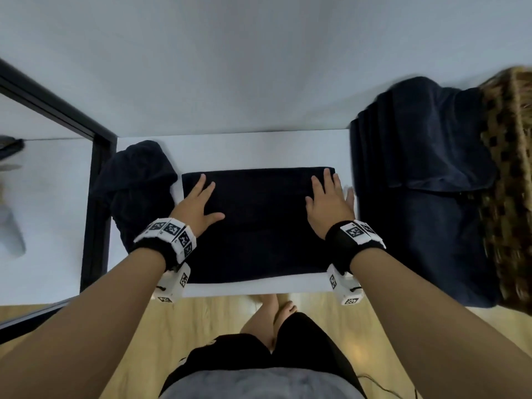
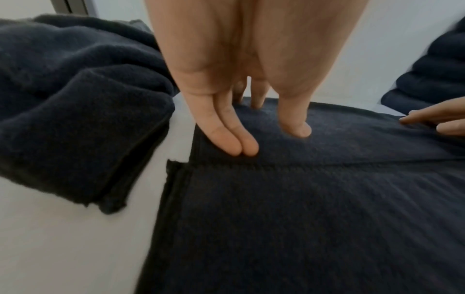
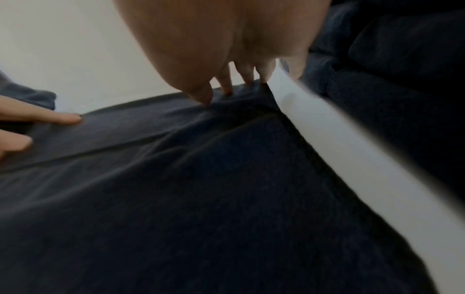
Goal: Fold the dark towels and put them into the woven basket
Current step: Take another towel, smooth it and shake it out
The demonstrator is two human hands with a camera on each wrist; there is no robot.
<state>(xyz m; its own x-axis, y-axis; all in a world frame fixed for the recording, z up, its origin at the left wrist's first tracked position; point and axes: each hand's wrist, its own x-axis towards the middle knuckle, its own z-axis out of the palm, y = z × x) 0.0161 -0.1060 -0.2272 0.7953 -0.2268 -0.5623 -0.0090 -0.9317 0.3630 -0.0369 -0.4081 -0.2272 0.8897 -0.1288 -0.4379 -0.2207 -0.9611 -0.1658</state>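
A dark navy towel [image 1: 259, 223] lies flat and folded over on the white table [image 1: 259, 148], a fold edge running across it [image 2: 327, 165]. My left hand [image 1: 198, 201] presses its far left part with straight fingers [image 2: 226, 139]. My right hand [image 1: 328, 201] lies flat on its far right part, fingers [image 3: 226, 83] spread near the edge. A crumpled dark towel [image 1: 135, 188] sits to the left. Folded dark towels [image 1: 423, 182] are stacked at the right against the woven basket [image 1: 509, 180].
A black metal frame [image 1: 95, 197] stands left of the table, with a glass or mirror panel beyond it. A white wall rises behind the table. The wooden floor [image 1: 201, 321] and the person's legs show below the table's near edge.
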